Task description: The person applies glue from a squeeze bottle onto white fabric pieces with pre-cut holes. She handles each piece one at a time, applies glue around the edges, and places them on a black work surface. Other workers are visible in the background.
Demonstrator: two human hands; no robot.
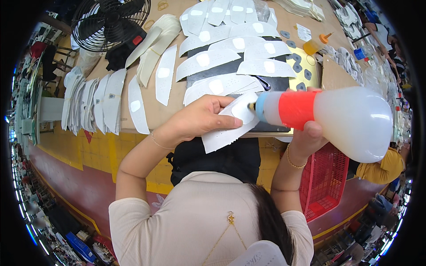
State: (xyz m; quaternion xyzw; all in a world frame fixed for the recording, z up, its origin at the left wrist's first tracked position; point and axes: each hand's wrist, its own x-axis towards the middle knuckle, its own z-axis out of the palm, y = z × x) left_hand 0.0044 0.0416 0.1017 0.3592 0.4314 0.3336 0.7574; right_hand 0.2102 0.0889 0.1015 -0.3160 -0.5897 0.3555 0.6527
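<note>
My left hand (197, 116) pinches a white, curved, perforated piece (220, 138) with a pale patch on it, thumb on top, at the table's near edge. In my right hand (309, 136) is a squeeze bottle (355, 119) of milky liquid, lying nearly level, with a red band and a light blue collar. Its dark nozzle (252, 106) points left and meets or nearly meets the patch; contact cannot be made out. Similar white pieces (206, 61), each with a patch, lie in rows on a dark board (279, 86) just beyond my hands.
Stacks of white pieces (114, 104) stand at the table's left, below a black fan (111, 22). A small yellow bottle (316, 44) and grey rounded pieces (298, 66) on a gold sheet are at the right. A red basket (326, 181) sits below, to my right.
</note>
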